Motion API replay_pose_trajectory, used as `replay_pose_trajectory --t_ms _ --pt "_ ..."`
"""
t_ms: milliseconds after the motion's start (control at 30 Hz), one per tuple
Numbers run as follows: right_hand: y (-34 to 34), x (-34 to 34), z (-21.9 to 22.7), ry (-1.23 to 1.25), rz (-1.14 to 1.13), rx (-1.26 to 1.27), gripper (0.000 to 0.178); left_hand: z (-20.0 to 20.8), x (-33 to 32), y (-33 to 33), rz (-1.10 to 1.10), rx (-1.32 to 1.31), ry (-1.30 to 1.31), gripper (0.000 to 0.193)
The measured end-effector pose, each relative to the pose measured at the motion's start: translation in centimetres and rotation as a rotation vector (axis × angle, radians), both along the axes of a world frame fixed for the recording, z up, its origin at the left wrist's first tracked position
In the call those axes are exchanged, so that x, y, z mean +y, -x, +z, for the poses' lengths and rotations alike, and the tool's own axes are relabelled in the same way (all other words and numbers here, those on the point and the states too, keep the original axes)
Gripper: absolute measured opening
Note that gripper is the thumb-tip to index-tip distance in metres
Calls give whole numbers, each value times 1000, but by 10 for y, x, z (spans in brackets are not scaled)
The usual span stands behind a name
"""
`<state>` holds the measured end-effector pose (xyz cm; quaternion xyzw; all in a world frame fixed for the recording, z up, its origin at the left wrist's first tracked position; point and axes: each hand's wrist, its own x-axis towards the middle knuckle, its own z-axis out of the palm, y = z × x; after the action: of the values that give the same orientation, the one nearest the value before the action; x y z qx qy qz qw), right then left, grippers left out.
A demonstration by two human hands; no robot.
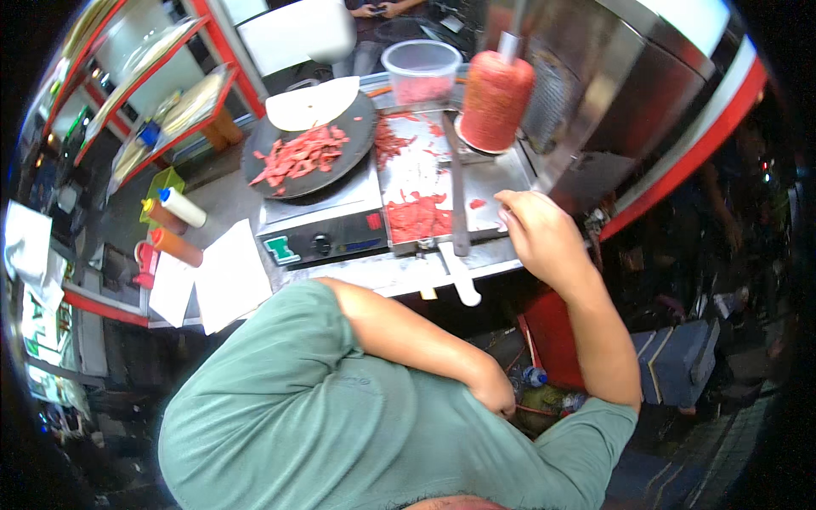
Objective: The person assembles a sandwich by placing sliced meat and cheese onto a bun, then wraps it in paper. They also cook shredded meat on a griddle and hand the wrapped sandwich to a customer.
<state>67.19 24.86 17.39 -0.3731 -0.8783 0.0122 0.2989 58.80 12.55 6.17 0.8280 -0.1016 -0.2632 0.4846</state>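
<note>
My right hand point(544, 242) hovers at the right front edge of a metal tray point(497, 178), its thumb and fingertips closed together. Whatever they may pinch is too small to make out. Near the fingertips lies a small red meat scrap point(478, 204). A long dark knife point(456, 178) rests lengthwise across the tray, beside piles of sliced red meat point(418, 218). My left hand point(493, 389) is low in front of my body, forearm crossing my shirt. Its fingers look curled, and their inner side is hidden. A white-handled tool point(460, 276) sticks out past the tray's front edge.
A cone of red meat point(495, 98) stands upright on a spit beside the metal grill housing point(612, 93). On the left, a black round griddle point(340, 174) bears meat strips and a flatbread point(312, 104). Sauce bottles point(177, 246), white paper point(234, 276) and a clear tub point(421, 64) surround it.
</note>
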Motion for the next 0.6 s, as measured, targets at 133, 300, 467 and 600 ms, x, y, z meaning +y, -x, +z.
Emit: replay_pose_trajectory --t_ms 133,300,467,600 --pt "94 56 -74 337 -256 -62 30 8 10 165 324 -158 263 47" --pt "179 58 -109 469 -533 -401 61 -23 -44 387 1097 -120 395 44" --pt "185 63 -122 506 -613 -353 68 -157 -165 539 1999 182 306 40" --pt "138 92 -136 329 -631 -190 25 -222 -247 569 2090 482 372 48"
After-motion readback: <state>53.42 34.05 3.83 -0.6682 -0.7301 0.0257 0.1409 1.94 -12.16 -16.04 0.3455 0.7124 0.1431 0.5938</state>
